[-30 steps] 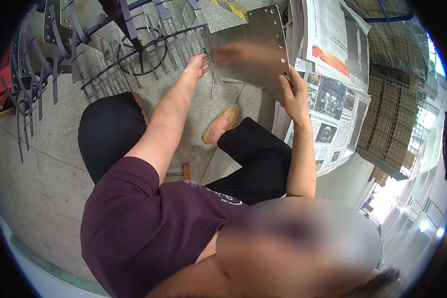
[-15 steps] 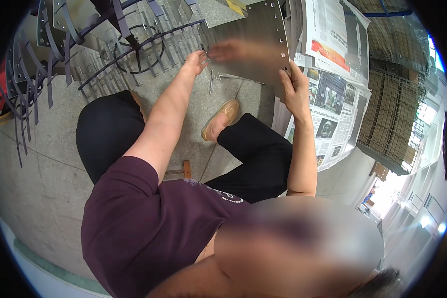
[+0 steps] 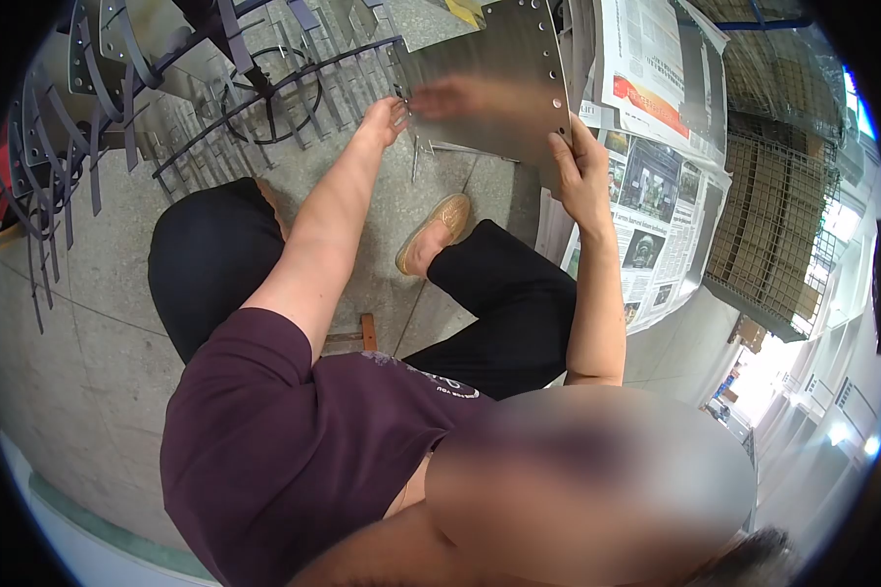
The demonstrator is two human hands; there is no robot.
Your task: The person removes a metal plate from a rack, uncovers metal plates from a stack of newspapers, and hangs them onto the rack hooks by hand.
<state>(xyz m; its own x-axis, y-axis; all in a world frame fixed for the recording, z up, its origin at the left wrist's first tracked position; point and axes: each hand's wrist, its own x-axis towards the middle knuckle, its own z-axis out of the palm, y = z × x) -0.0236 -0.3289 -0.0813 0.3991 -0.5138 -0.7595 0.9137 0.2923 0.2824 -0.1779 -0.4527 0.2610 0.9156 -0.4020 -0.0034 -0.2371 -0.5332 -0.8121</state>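
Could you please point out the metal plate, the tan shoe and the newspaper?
Metal plate (image 3: pixel 489 61): head view, on the bare upper middle of its face.
Tan shoe (image 3: pixel 451 210): head view, on the toe part.
Newspaper (image 3: pixel 653 183): head view, on a printed photo.

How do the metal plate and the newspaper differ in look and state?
The metal plate is grey and reflects a hand; the newspaper is duller, printed with words and pictures. The metal plate has round holes along one edge; the newspaper shows none. The right hand holds the metal plate; the newspaper lies beside it. Both look thin.
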